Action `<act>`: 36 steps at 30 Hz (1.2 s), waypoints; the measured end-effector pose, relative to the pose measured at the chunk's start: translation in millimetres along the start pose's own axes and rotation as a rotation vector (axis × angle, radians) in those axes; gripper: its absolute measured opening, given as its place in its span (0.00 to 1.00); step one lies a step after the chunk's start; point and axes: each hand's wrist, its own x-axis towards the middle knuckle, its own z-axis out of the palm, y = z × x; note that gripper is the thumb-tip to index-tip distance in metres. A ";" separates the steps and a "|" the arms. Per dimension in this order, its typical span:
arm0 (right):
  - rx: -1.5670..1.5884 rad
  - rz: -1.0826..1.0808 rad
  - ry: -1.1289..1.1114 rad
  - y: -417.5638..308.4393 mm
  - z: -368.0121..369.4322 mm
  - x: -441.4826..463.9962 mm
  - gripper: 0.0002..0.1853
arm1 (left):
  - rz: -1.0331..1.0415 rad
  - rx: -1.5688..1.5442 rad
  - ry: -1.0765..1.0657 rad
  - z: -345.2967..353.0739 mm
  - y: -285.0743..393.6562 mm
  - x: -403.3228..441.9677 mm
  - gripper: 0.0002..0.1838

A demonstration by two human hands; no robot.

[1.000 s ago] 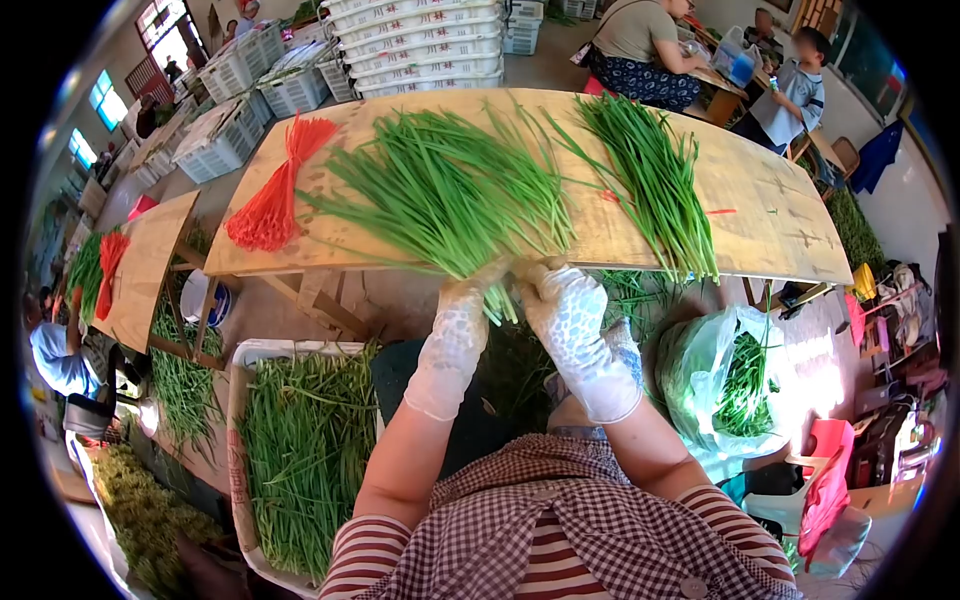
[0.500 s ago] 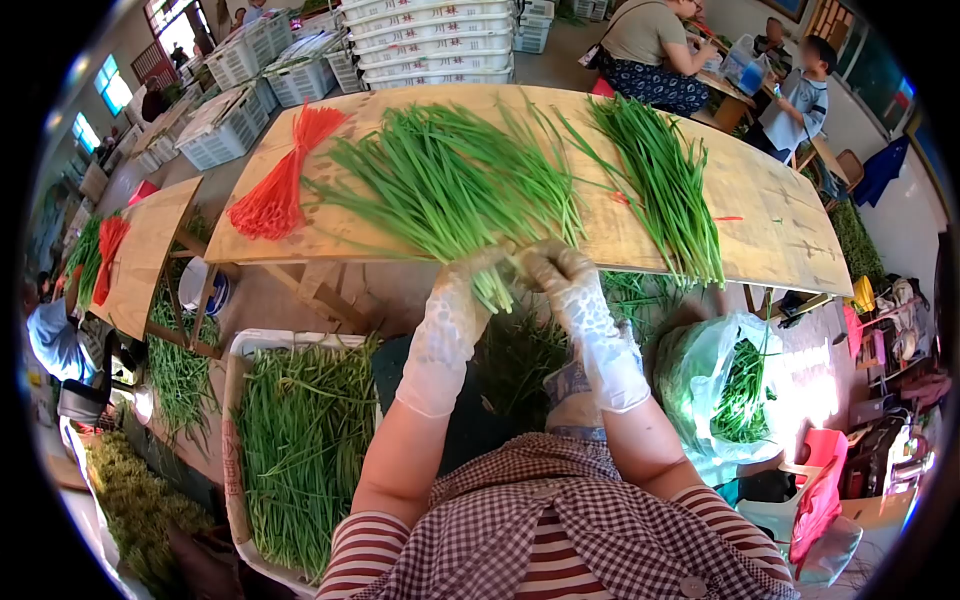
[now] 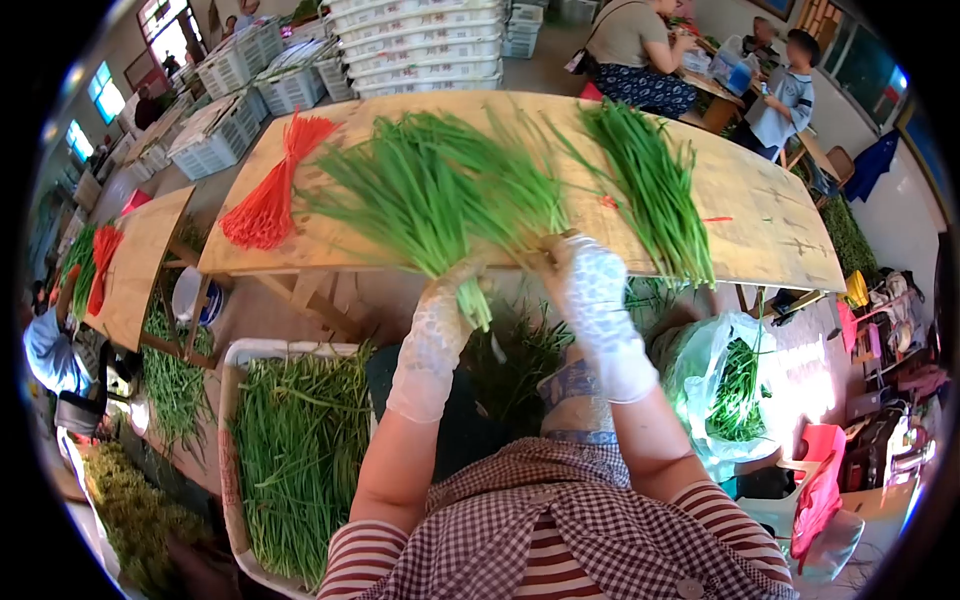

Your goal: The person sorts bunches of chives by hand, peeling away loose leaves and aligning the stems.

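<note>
My left hand (image 3: 446, 305), in a whitish patterned glove, is closed round the cut ends of a bunch of garlic chives (image 3: 415, 190), whose long leaves fan out over the table. In a matching glove, my right hand (image 3: 583, 275) pinches the lower ends of a smaller part of the chives (image 3: 530, 190), just right of the main bunch. Motion blurs the leaves in both hands. A separate bunch of chives (image 3: 650, 180) lies to the right on the wooden table (image 3: 760, 240). Red ties (image 3: 275, 190) lie in a bundle at the left.
Below left stands a white crate (image 3: 232, 440) full of chives. A plastic bag (image 3: 690, 370) with greens sits at the lower right. Stacked white crates (image 3: 415, 50) rise behind the table. Other people sit at the far right and far left.
My hands have moved apart, the left one slightly down and left. The chives have split into two parts, one in each hand. The view has shifted a little.
</note>
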 end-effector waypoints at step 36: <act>0.846 0.566 -0.383 4.2 35.0 -62.3 0.14 | 0.114 0.077 0.235 3.3 3.0 6.3 0.06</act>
